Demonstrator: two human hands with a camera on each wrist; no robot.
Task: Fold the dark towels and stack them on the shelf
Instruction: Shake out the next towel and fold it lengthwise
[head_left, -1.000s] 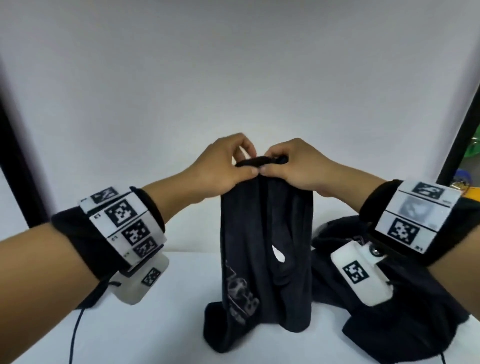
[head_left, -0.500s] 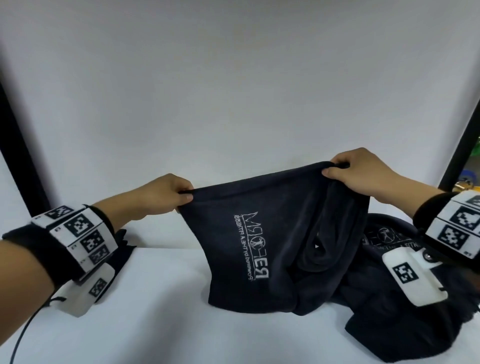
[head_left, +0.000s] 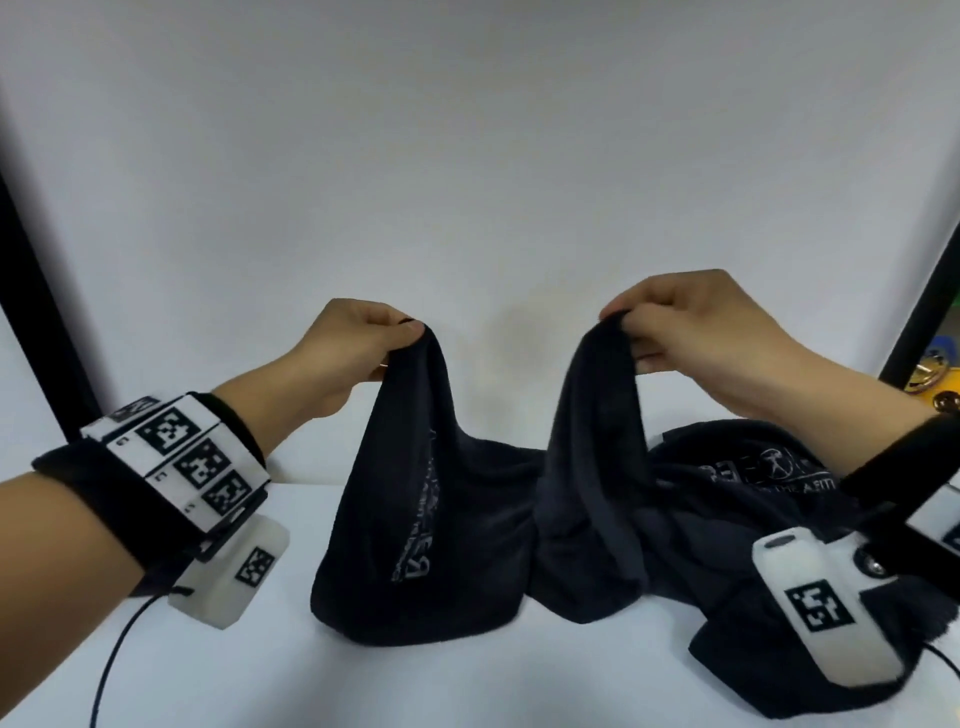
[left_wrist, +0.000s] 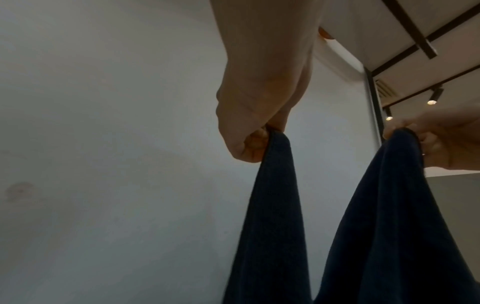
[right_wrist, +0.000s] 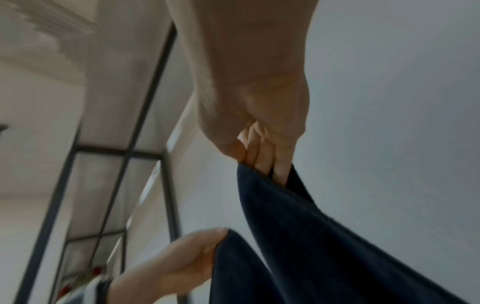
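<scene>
Dark towel (head_left: 467, 519) sags between grips | left hand (head_left: 358, 343) pinches corner | right hand (head_left: 691, 322) pinches corner

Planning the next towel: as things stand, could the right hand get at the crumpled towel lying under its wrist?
Probably not yet: the right hand pinches the held towel. The crumpled towel itself lies uncovered just below.

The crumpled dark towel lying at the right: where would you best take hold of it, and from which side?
Probably by a corner or hem, from above. The crumpled towel lies bunched on the white table, so its edges are partly hidden. The left hand and right hand pinch the held towel's top corners this way.
</scene>
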